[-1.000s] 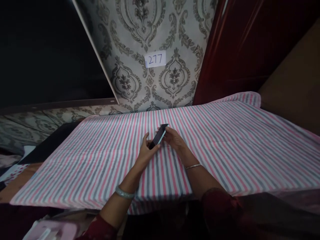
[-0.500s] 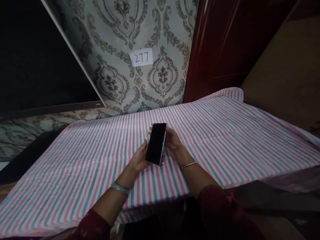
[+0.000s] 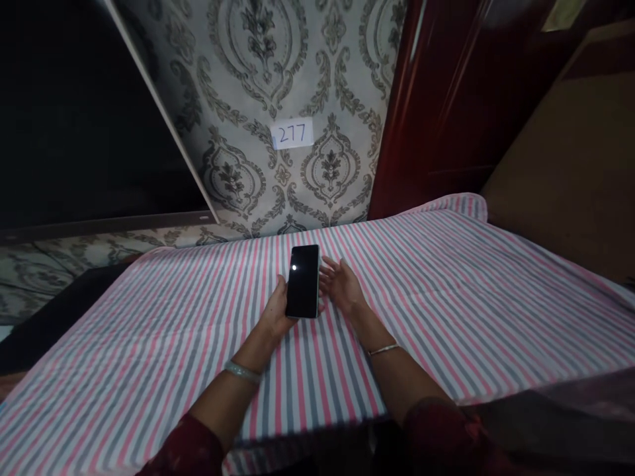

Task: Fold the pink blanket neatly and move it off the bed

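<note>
A smartphone (image 3: 303, 284) with a dark screen and a small bright reflection is held over the striped cloth (image 3: 198, 311). My left hand (image 3: 278, 309) grips it from the left and underneath, thumb along the left edge and fingertips showing at the lower right edge. Just right of the phone is my right hand (image 3: 343, 285), its fingers apart and curved toward the phone's side. Nothing shows in that hand; whether a fingertip brushes the phone's edge I cannot tell.
The pink, grey and white cloth covers the table up to the patterned wall (image 3: 282, 73). A paper marked 277 (image 3: 292, 133) is on that wall. A large dark screen (image 3: 94, 119) stands at the left, a dark red wooden panel (image 3: 446, 99) at the right.
My right hand has let go of the phone's upper right edge and moved slightly back with its fingers apart. The phone has turned more upright in view, in my left hand.
</note>
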Tool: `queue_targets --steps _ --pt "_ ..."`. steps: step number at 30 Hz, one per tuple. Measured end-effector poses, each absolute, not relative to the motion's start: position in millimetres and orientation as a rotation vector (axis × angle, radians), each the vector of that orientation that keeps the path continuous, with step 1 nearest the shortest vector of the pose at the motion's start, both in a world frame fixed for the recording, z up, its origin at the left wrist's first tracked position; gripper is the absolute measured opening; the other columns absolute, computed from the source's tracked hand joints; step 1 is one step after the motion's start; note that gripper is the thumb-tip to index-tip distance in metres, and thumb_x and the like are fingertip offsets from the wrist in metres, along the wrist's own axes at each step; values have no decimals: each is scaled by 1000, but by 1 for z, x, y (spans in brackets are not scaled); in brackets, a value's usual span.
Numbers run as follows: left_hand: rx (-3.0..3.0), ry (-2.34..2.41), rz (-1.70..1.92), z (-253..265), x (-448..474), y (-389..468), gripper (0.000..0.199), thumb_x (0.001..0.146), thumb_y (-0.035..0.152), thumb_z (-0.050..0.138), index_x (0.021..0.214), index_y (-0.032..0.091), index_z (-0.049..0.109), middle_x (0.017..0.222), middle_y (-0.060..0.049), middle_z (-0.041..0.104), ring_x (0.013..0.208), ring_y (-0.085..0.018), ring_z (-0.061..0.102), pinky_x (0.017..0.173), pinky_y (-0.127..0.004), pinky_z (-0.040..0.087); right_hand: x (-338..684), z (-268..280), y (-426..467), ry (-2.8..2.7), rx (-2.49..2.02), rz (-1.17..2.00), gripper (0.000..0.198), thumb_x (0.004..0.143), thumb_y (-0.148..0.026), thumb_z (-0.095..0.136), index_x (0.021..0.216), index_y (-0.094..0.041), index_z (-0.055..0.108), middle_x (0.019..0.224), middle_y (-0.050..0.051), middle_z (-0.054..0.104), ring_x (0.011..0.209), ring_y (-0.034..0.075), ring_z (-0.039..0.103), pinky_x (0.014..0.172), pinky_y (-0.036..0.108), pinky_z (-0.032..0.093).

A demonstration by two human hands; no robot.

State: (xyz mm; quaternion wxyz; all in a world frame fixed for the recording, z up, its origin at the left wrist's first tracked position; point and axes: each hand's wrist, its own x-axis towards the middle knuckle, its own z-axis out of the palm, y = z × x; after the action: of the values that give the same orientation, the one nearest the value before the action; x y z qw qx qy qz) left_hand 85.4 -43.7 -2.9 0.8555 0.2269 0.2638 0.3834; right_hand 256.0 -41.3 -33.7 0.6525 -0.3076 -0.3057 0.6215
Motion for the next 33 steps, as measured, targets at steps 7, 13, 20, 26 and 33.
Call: queue_targets --steps 7,13,20,26,33 --pt "396 591 1082 -12 59 -18 73 100 63 24 132 6 58 95 -21 75 88 -33 75 85 -55 58 231 -39 -37 -953 -1084 979 50 86 -53 59 128 -26 64 111 8 68 88 21 64 84 39 54" --pt "422 574 1131 -22 55 -15 73 100 63 25 131 7 60 96 -20 76 91 -33 75 86 -54 58 219 -38 -39 -1370 -1029 590 54 96 -55 45 143 -30 53 136 11 56 117 26 56 104 46 46" --pt "461 626 1104 -24 57 -15 78 98 67 27 132 7 62 100 -20 76 96 -34 74 91 -53 57 224 -53 -37 -1586 -982 600 57 98 -58 44 149 -33 46 152 9 42 144 27 36 121 52 29" --pt "444 700 1112 -18 62 -17 77 100 64 21 130 6 62 98 -19 77 104 -32 72 97 -48 55 224 -52 -40 -1649 -1021 544 62 96 -63 44 150 -32 46 157 9 35 146 29 35 122 50 26" --pt "459 714 1135 -16 64 -18 77 101 63 19 127 5 64 96 -18 77 104 -32 72 97 -47 54 224 -52 -40 -1661 -1025 540 64 96 -64 43 150 -31 46 158 10 34 144 31 38 122 51 27"
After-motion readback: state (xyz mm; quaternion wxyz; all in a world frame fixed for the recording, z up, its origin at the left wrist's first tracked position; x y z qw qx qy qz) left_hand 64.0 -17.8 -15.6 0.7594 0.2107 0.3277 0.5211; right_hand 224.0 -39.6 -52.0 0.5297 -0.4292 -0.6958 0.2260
